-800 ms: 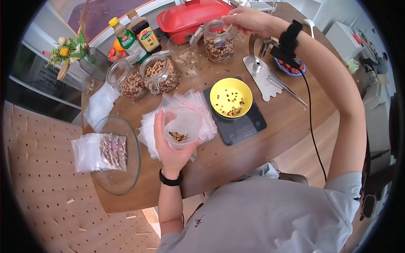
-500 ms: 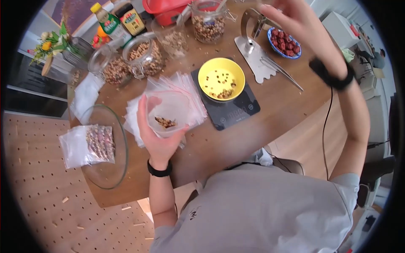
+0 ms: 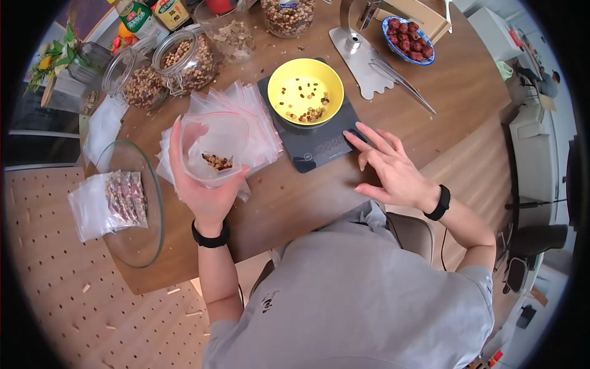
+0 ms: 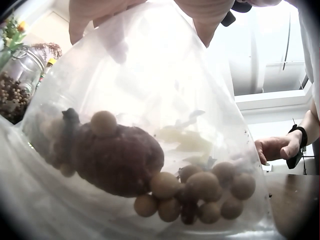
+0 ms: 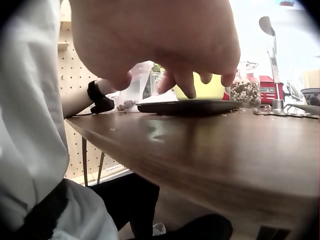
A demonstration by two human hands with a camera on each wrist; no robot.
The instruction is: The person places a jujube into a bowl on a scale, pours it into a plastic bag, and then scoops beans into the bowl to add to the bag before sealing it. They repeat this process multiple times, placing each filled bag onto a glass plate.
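Note:
The left hand [image 3: 207,194] grips an upright clear plastic bag [image 3: 206,147], thumb and fingers round its sides, mouth spread. Inside the bag [image 4: 150,80], the left wrist view shows round beans and one dark wrinkled piece [image 4: 119,159]. A yellow bowl [image 3: 305,83] with some beans stands on a black scale [image 3: 307,144]. The right hand [image 3: 396,169] has its fingers spread, fingertips at the scale's right front corner; whether they touch it I cannot tell. In the right wrist view the right hand [image 5: 155,40] holds nothing.
Flat bags [image 3: 261,123] lie beside the held bag. Jars of beans [image 3: 190,64] stand behind, a metal stand [image 3: 365,67], tongs [image 3: 405,86] and a blue bowl of dark red fruit [image 3: 432,56] at right. Filled bags [image 3: 126,200] rest on a glass plate [image 3: 161,221] at left.
The right hand has come down from the jar at the back to the scale's front corner. The left hand still holds the bag. The head view has shifted, with the table's things higher in it.

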